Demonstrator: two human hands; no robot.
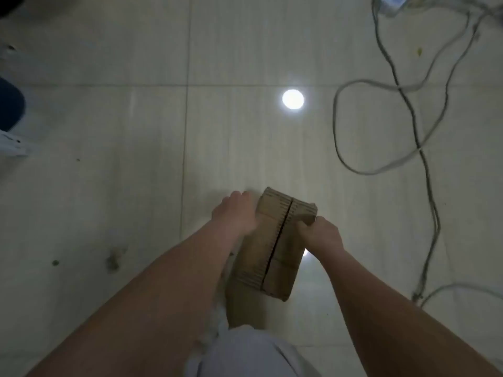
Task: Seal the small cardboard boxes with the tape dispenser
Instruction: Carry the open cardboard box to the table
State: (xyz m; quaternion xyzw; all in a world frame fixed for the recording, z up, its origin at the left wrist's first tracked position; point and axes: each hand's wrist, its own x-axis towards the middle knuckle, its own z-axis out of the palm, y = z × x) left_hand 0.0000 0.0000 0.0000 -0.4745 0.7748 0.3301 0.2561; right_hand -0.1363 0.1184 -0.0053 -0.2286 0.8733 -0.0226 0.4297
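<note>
Cardboard box sits on the tiled floor between both hands, with its long axis and untaped flap seam running away from the person. Left hand presses its left wall with fingers straight and together; right hand curls its fingers over the right edge. No tape dispenser in view.

Head view, steeply down, near floor

Both bare arms reach forward. Left hand presses flat, fingers straight, opposite the right hand, which grips the box edge.
</note>
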